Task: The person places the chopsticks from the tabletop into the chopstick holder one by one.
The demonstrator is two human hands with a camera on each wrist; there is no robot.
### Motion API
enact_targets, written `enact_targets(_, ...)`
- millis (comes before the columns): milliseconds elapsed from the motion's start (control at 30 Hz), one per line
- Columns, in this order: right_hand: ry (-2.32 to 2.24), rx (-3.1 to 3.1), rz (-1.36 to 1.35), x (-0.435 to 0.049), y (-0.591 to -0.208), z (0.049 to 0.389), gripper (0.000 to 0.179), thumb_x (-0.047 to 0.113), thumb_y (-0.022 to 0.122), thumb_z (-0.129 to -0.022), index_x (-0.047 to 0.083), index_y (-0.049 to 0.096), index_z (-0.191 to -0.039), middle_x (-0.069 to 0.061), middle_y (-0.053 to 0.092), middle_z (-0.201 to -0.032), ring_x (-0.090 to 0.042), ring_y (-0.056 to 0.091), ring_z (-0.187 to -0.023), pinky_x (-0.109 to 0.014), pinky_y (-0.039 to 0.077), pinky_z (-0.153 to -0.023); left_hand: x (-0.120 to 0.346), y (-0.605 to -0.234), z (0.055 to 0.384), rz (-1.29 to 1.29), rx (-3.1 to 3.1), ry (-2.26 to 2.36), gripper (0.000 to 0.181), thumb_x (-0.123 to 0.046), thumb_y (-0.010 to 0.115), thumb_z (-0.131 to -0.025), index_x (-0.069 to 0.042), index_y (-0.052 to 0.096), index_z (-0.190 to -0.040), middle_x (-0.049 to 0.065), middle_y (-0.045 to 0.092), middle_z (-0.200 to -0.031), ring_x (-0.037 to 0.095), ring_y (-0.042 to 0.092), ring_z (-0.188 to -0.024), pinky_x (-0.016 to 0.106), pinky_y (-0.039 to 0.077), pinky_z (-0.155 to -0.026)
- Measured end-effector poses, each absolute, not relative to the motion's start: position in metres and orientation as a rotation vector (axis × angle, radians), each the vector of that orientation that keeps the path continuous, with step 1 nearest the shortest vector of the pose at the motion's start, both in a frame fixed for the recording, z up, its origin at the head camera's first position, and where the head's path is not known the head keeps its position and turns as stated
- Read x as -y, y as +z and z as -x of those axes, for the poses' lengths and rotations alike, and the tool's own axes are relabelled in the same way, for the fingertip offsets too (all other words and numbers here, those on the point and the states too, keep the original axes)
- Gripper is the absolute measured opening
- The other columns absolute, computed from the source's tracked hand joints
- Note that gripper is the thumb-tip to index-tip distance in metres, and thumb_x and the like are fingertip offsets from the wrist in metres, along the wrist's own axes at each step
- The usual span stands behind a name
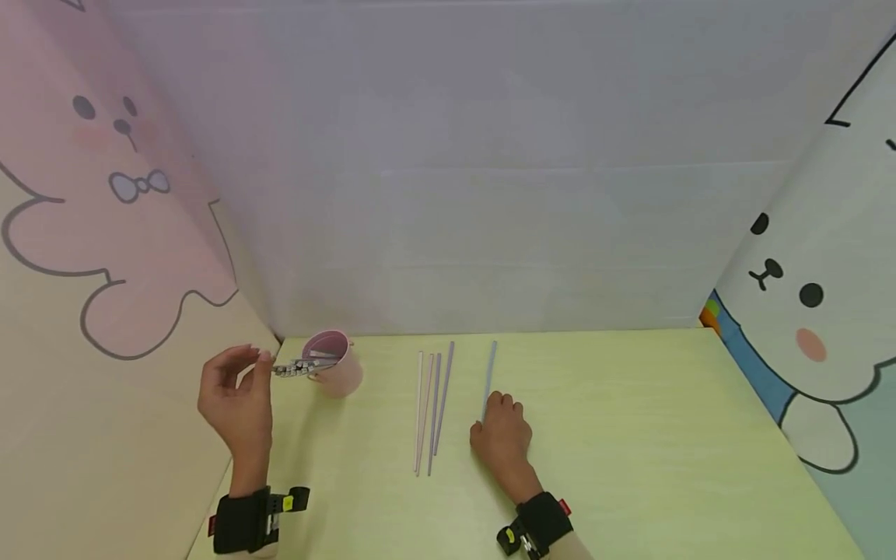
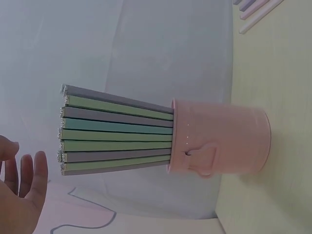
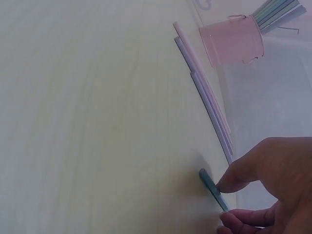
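Note:
My right hand (image 1: pixel 502 437) pinches a thin blue-green stick (image 3: pixel 212 188) between thumb and fingers, low over the table. The rest of that stick (image 1: pixel 490 367) stretches away toward the back edge. At the left, my left hand (image 1: pixel 238 400) is raised beside a pink bucket (image 1: pixel 343 375), its fingers loosely bent with nothing between them. A bundle of green, grey and teal sticks (image 2: pixel 117 134) stands in the bucket. In the left wrist view a gap separates the left fingers (image 2: pixel 39 175) from the stick ends.
Several pale pink and purple sticks (image 1: pixel 442 404) lie side by side on the yellow table (image 1: pixel 651 435), between the bucket and my right hand. A grey-white cloth wall (image 1: pixel 490 171) rises behind the table, with cartoon-printed sheets (image 1: pixel 826 257) at both sides.

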State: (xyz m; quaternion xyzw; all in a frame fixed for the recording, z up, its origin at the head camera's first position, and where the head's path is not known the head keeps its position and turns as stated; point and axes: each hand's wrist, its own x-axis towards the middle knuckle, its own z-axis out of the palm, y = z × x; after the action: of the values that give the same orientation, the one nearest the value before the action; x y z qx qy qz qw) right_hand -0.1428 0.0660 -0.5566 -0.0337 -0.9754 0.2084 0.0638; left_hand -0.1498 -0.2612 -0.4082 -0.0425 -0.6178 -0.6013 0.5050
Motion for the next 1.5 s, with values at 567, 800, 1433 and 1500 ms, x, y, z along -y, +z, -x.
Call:
enact_targets(567, 0.616, 3.074, 0.293, -0.101, -0.552, 0.144, 0.028, 0.009, 0.064, -0.083, -0.005, 0.054, -0.105, -0.018, 0.055, -0.091, -0.037, 0.055, -0.079, -0.049, 0.051, -0.052, 0.251, -0.415, 0.139, 0.168, 1.466, -1.553, 0.026, 0.025, 0.066, -0.077, 0.029, 0.055, -0.1, 0.027, 0.06, -0.092, 0.024, 0.065, -0.084, 0.019, 0.06, -0.07)
enact_targets(800, 0.624, 3.107, 0.297, -0.114, -0.55, 0.144, 0.025, 0.008, 0.064, -0.082, -0.005, 0.054, -0.101, -0.018, 0.054, -0.085, -0.038, 0.057, -0.07, -0.048, 0.05, -0.05, 0.24, -0.414, 0.138, 0.254, 1.43, -1.643, 0.028, 0.032, 0.062, -0.074, 0.033, 0.05, -0.1, 0.028, 0.06, -0.091, 0.025, 0.065, -0.085, 0.019, 0.06, -0.071)
enact_targets(1433, 0.668, 3.193, 0.348, -0.133, -0.536, 0.142, 0.016, 0.006, 0.068, -0.079, 0.0, 0.054, -0.086, -0.012, 0.055, -0.072, -0.032, 0.06, -0.061, -0.044, 0.051, -0.047, 0.201, -0.429, 0.139, 0.459, 1.532, -1.73, 0.018, 0.036, 0.053, -0.077, 0.032, 0.053, -0.095, 0.03, 0.059, -0.089, 0.026, 0.064, -0.079, 0.021, 0.06, -0.07)
enact_targets(1500, 0.667, 3.193, 0.343, -0.136, -0.535, 0.141, 0.016, 0.005, 0.068, -0.079, -0.001, 0.054, -0.086, -0.012, 0.055, -0.071, -0.032, 0.06, -0.061, -0.044, 0.051, -0.047, 0.196, -0.428, 0.137, 0.469, 1.558, -1.739, 0.018, 0.036, 0.053, -0.078, 0.031, 0.053, -0.095, 0.031, 0.058, -0.088, 0.027, 0.063, -0.079, 0.022, 0.06, -0.07)
